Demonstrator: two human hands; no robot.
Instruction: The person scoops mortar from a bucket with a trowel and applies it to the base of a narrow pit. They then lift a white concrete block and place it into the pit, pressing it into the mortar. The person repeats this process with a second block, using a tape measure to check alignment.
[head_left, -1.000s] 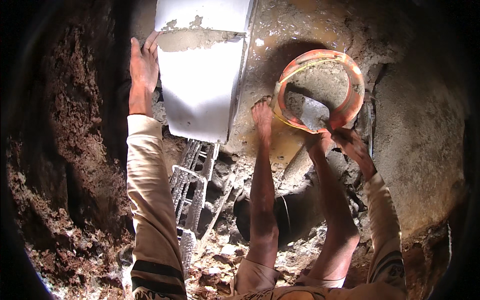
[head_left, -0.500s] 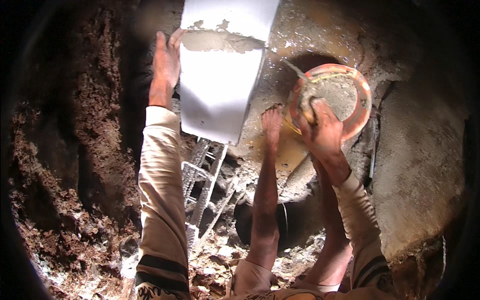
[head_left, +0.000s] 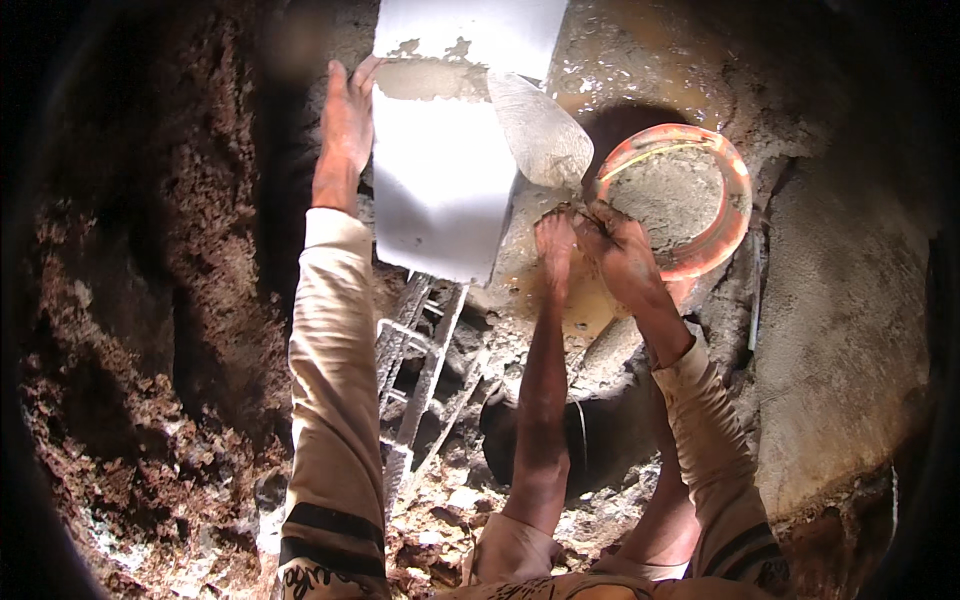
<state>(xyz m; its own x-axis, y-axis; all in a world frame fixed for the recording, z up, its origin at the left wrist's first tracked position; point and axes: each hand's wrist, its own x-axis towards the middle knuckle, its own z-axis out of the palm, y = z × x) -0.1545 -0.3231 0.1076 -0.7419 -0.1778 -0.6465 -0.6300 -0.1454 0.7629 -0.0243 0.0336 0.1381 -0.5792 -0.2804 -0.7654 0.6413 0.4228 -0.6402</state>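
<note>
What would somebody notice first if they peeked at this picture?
Probably the big white block at the top middle, with grey mortar smeared across it and the left hand flat on its left edge. Next is the trowel, loaded with mortar and held by the right hand against the block. Just right of that sits a round orange pan full of grey mortar, and a bare foot rests beside the right hand.

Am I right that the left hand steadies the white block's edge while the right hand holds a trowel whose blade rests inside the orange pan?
Not quite. The head view shows the trowel blade lifted against the white block near its mortar strip, outside the orange pan. The rest holds: the left hand steadies the block's edge and the right hand holds the trowel.
</note>
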